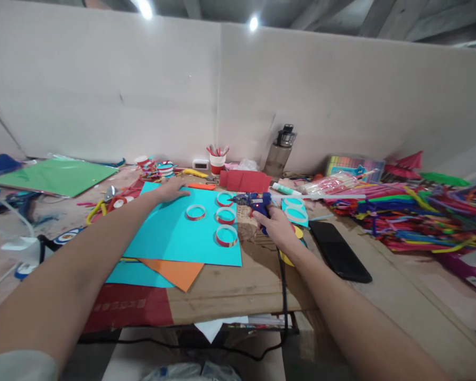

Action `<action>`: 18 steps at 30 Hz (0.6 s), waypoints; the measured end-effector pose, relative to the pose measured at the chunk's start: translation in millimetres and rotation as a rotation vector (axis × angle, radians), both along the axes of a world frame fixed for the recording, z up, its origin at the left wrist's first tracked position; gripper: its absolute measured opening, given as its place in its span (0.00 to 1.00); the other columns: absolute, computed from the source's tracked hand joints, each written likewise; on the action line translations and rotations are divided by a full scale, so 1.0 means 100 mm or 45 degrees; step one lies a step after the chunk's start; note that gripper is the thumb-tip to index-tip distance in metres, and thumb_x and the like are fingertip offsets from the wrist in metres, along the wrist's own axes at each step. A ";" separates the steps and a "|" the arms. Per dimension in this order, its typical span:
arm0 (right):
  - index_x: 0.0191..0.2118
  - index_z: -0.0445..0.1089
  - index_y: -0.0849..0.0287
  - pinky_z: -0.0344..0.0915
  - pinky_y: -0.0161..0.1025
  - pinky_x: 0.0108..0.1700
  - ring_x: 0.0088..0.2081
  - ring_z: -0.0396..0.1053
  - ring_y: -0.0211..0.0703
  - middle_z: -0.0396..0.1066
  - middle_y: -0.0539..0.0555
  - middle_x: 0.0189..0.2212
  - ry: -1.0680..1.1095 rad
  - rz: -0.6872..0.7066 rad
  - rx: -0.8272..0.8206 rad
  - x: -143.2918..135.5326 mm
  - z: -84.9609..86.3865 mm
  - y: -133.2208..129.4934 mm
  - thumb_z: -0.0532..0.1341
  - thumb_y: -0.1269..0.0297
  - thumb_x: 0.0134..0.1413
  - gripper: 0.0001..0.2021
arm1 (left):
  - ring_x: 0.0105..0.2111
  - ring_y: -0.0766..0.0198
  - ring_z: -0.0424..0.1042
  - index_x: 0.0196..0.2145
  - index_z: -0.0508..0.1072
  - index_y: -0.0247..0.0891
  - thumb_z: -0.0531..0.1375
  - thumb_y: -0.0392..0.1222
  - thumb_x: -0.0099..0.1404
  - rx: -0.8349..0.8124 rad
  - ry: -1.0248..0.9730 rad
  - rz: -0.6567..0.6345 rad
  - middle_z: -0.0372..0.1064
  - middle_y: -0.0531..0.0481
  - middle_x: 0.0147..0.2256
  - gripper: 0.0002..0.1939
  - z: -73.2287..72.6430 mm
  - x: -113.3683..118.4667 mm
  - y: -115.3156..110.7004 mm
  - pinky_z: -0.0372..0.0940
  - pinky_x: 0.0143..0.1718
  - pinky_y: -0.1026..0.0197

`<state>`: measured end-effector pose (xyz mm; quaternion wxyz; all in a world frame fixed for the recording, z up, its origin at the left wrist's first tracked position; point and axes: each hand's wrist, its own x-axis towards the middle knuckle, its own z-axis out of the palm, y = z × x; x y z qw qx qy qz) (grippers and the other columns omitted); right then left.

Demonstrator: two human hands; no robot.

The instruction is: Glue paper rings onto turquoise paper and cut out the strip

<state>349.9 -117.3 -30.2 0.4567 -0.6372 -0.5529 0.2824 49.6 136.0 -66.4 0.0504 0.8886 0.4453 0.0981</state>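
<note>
My right hand (pixel 278 226) is wrapped round a blue hot glue gun (pixel 261 200) with a long white glue stick (pixel 321 197) out of its back. Its nozzle points left, at the farthest of the red-and-white paper rings (pixel 226 216) on the blue paper sheet (pixel 162 238). Several such rings stand on the sheet, mostly in a column near its right edge, with another ring (pixel 195 212) farther left. My left hand (pixel 172 190) lies with fingers stretched out on the sheet's far part, beside an orange cutter (pixel 202 187). An orange sheet (pixel 178 272) pokes out underneath.
A black phone (pixel 340 251) lies right of my right hand. Bundles of pipe cleaners (pixel 396 217) fill the right side. A bottle (pixel 280 153) and red paper (pixel 245 181) stand at the back. The gun's black cord (pixel 284 296) hangs over the front edge.
</note>
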 end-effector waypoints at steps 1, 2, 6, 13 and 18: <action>0.31 0.65 0.55 0.60 0.41 0.28 0.23 0.62 0.41 0.65 0.48 0.19 0.001 0.000 -0.002 0.00 0.00 0.00 0.61 0.48 0.46 0.15 | 0.56 0.44 0.67 0.44 0.77 0.37 0.60 0.51 0.64 0.010 -0.005 0.021 0.72 0.37 0.52 0.17 0.02 -0.01 0.03 0.60 0.58 0.47; 0.31 0.65 0.55 0.60 0.41 0.28 0.23 0.62 0.42 0.65 0.48 0.19 0.005 -0.004 -0.002 -0.01 0.01 0.00 0.61 0.48 0.46 0.15 | 0.56 0.43 0.67 0.43 0.77 0.37 0.60 0.50 0.63 0.019 -0.011 0.041 0.72 0.37 0.52 0.16 0.03 -0.02 0.06 0.59 0.59 0.47; 0.33 0.66 0.56 0.61 0.41 0.27 0.22 0.62 0.42 0.65 0.48 0.20 0.013 -0.017 0.011 0.01 -0.01 0.01 0.61 0.49 0.47 0.15 | 0.59 0.41 0.64 0.43 0.78 0.37 0.64 0.49 0.61 0.071 -0.064 0.149 0.71 0.37 0.53 0.16 0.08 -0.04 0.04 0.56 0.61 0.43; 0.38 0.66 0.56 0.63 0.41 0.28 0.24 0.63 0.41 0.67 0.49 0.24 0.097 -0.017 0.116 0.07 -0.07 0.04 0.62 0.48 0.48 0.18 | 0.48 0.51 0.71 0.40 0.78 0.38 0.57 0.51 0.70 0.172 -0.450 0.055 0.77 0.43 0.43 0.15 0.29 0.23 -0.76 0.63 0.55 0.49; 0.36 0.65 0.56 0.61 0.40 0.26 0.23 0.61 0.39 0.66 0.48 0.24 0.139 -0.042 0.113 0.03 -0.04 0.04 0.62 0.48 0.45 0.18 | 0.50 0.49 0.72 0.46 0.79 0.41 0.64 0.61 0.64 -0.095 -0.416 -0.230 0.77 0.44 0.47 0.23 0.27 0.54 -1.51 0.65 0.53 0.48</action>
